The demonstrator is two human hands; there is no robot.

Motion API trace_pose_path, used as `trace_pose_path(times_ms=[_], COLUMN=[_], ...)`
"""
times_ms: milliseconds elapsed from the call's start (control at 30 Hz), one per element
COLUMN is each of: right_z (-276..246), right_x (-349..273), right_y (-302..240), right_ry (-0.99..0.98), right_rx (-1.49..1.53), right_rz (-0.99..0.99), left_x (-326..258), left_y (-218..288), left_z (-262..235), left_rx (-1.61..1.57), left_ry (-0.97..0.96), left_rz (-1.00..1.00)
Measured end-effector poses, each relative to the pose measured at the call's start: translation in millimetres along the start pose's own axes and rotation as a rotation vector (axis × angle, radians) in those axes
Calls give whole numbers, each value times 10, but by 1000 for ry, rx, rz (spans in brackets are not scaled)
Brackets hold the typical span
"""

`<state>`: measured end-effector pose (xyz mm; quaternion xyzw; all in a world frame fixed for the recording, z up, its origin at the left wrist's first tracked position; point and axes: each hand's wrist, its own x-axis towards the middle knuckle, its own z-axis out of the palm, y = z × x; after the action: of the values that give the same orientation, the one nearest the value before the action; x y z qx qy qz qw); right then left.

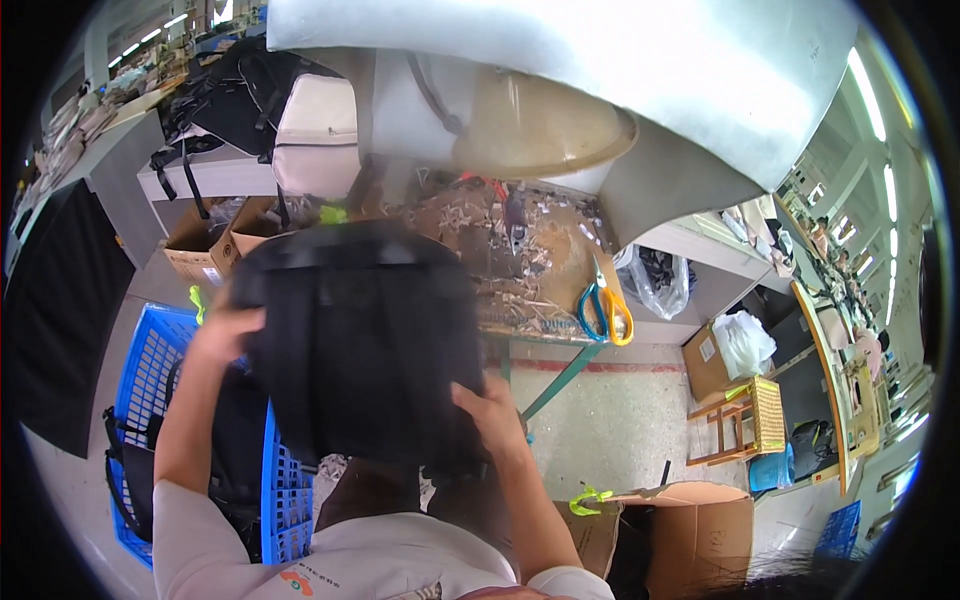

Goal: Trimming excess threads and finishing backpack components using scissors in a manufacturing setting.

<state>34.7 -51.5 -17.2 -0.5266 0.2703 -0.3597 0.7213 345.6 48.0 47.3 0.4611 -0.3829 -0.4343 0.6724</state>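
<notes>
A black backpack point(370, 340), blurred by motion, is held up in front of my body. My left hand point(222, 325) grips its upper left side, with the fingers partly hidden at its edge. Lower on the other side, my right hand point(490, 412) is closed on the backpack's right edge, thumb in front. Behind the bag stands a worktable point(560, 245) strewn with thread and fabric scraps. A pair of scissors point(605, 305) with one blue and one yellow handle lies at its right front corner.
At my left stands a blue plastic crate point(285, 500) holding black bags. Cardboard boxes point(690, 545) stand low right. A wooden stool point(745, 420) is farther right. Above the worktable hangs a large pale metal hood point(560, 40). A cream backpack point(315, 140) sits back left.
</notes>
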Motion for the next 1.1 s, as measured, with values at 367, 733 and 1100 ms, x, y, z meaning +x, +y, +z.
trace_pose_path(times_ms=[367, 733, 1100], right_z=[922, 678, 451], right_x=[695, -406, -160], right_y=[700, -42, -53], right_ry=[-445, -339, 123], right_rx=[157, -300, -853], right_rz=[311, -277, -144], left_x=[-124, 431, 920], left_y=[908, 616, 527], left_z=[-115, 1127, 1574], left_rx=[73, 1518, 1746], left_ry=[-368, 552, 452], left_rz=[1014, 785, 622])
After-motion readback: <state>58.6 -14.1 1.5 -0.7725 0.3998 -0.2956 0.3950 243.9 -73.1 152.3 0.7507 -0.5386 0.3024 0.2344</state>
